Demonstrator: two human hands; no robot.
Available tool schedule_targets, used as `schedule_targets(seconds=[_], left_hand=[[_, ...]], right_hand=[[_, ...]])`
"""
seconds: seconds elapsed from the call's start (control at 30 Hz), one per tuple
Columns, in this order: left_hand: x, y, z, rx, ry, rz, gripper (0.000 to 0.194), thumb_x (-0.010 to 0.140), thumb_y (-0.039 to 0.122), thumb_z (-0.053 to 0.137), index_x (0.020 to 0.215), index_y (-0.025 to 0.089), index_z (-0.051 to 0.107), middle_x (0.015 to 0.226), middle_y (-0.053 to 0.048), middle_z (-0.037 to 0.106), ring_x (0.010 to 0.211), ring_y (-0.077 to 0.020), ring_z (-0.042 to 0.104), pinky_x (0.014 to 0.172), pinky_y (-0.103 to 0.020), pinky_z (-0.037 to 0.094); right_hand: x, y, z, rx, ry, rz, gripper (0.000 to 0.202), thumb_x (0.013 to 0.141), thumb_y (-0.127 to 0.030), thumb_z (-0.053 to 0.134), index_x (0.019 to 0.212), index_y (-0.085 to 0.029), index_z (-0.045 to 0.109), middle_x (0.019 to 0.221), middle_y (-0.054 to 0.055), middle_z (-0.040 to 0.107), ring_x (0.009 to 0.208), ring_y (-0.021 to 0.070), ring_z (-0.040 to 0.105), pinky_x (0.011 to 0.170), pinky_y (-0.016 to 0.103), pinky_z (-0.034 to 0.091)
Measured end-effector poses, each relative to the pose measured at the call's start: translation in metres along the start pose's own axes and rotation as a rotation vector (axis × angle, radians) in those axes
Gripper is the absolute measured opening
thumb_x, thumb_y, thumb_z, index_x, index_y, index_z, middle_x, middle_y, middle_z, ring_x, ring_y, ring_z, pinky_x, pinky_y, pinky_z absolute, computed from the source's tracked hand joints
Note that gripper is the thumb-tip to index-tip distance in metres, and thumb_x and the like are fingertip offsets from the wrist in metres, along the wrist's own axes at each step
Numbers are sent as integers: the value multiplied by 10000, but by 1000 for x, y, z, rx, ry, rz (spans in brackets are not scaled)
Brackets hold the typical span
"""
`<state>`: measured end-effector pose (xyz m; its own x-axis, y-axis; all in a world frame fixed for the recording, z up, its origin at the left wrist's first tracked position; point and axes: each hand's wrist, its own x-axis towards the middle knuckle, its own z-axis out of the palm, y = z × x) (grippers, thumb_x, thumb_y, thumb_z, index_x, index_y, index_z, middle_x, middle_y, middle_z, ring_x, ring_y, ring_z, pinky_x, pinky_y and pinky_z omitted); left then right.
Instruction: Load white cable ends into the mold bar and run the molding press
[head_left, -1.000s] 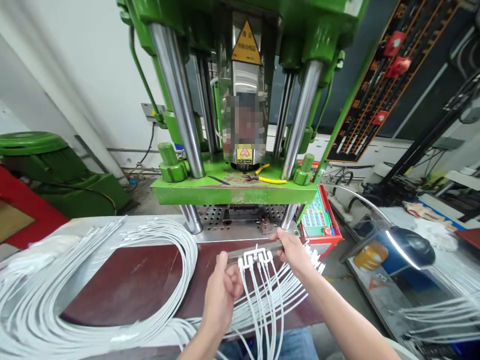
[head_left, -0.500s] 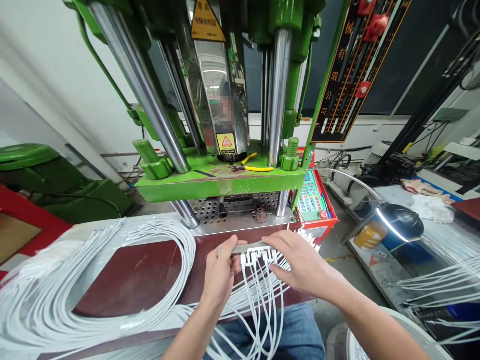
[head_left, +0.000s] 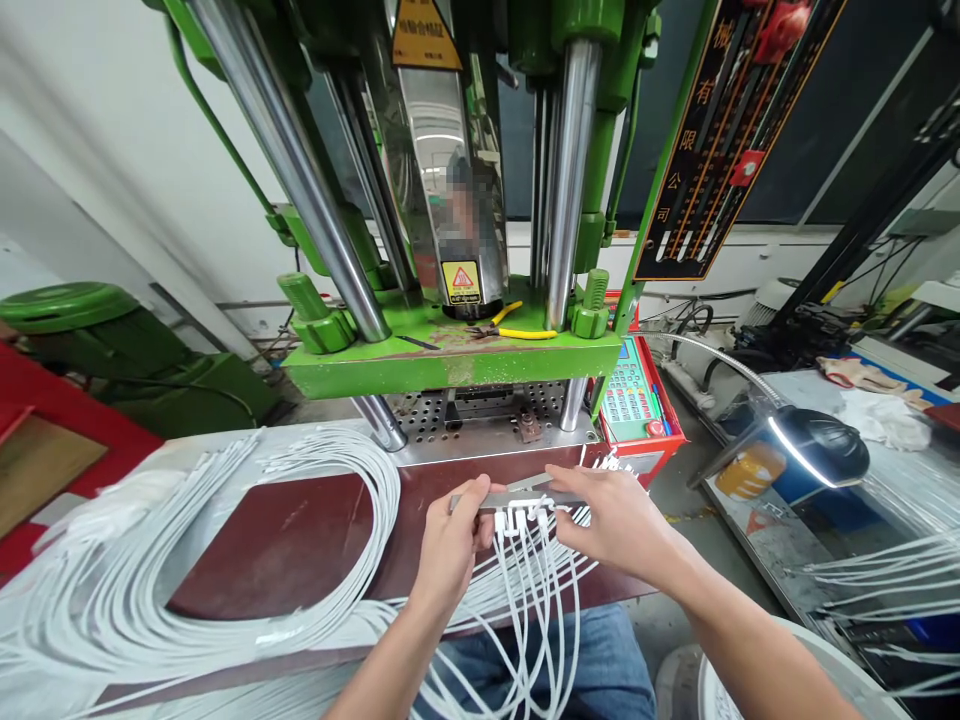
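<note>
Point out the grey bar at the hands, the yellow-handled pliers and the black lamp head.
Grey bar [head_left: 507, 498]: head view, on its exposed middle stretch.
Yellow-handled pliers [head_left: 527, 334]: head view, on the nearer yellow handle.
Black lamp head [head_left: 823, 442]: head view, on its black top.

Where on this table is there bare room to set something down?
The brown tabletop shows bare inside the white cable coil, and in a narrower strip between that coil and the left hand. Crowded: below it and toward the right hand, where more cables spread.
</note>
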<state>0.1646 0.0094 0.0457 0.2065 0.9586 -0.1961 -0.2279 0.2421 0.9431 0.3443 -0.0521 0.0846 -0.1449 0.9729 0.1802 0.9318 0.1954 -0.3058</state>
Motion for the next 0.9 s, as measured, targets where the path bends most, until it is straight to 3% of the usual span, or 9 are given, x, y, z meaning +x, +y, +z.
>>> schedule_targets(seconds=[0.23,0.4,0.53,0.67,0.73,0.8,0.9], left_hand=[[-3,-1,0,76,-17,75,337,797,451,605,799,123,684,372,52,428,397,-71,338,420,-196,260],[-6,-2,4,216,-47,166,327,840,435,548,772,145,683,399,46,426,419,-90,361,452,-208,307],[-8,-4,4,289,-52,198,322,844,437,540,795,155,689,400,48,425,412,-92,370,451,-207,316],[-8,-9,2,287,-99,166,336,848,444,533,806,153,697,398,42,433,403,-87,368,432,-206,290],[-8,-11,1,300,-113,164,334,854,433,529,807,149,700,396,37,436,406,-88,364,429,-208,281],[-8,-13,1,311,-113,164,333,861,424,521,812,149,701,396,34,436,412,-89,365,431,-209,278],[-8,-13,0,293,-118,154,332,867,426,513,831,156,701,409,32,436,425,-94,371,432,-211,275]], right_hand=[[-7,-15,-3,52,112,-141,610,789,-328,615,1344,-163,424,1289,112,541,1202,248,482,1083,476,310],[-7,-36,6,-40,120,-159,553,785,-252,598,1309,-146,455,1184,114,581,1091,266,521,1076,508,295],[-5,-38,14,-95,178,-165,415,788,-179,548,1198,-111,545,1042,120,646,951,251,593,1065,497,306],[-2,-28,9,81,233,-89,131,781,-159,521,836,-169,640,738,27,674,694,176,630,916,376,457],[-3,-19,-2,184,250,8,115,807,-197,518,750,-195,618,699,3,663,642,157,618,807,333,497],[-11,-3,-17,225,322,71,129,841,-247,516,770,-211,617,767,4,682,722,171,637,862,365,475],[-44,38,-33,87,473,150,159,862,-329,515,811,-235,632,963,27,692,1016,234,606,1067,495,270]])
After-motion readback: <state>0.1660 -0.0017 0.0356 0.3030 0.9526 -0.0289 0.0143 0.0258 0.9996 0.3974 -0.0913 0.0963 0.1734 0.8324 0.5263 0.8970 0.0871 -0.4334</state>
